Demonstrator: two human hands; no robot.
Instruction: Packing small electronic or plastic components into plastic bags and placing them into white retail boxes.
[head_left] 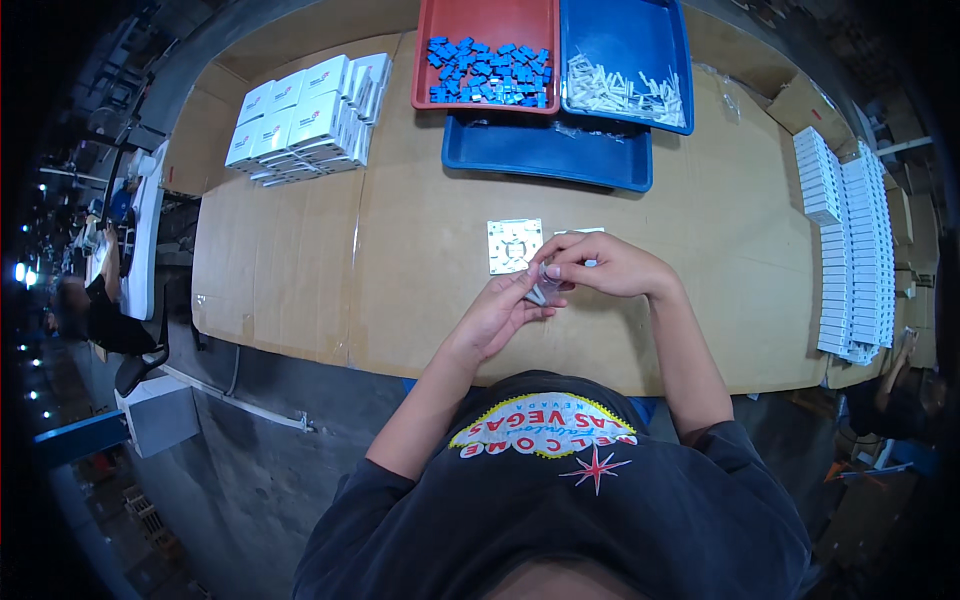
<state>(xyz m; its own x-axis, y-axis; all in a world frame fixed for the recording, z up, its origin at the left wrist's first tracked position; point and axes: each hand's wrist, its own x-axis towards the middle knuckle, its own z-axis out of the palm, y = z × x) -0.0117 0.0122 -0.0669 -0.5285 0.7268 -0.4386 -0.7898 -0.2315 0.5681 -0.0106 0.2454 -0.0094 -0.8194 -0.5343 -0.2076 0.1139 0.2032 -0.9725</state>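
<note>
Pinching a clear bag (549, 287) with left hand (500, 312) at its eight o'clock and right hand (612, 267) at its two; facing a card (513, 246) at eleven, printed too small to read, and logo-marked boxes (300, 120) at ten; wearing a lettered shirt (560, 525) at six o'clock

Dark short-sleeved T-shirt (560, 520), yellow-edged print (545, 425), red star (596, 469).
</note>
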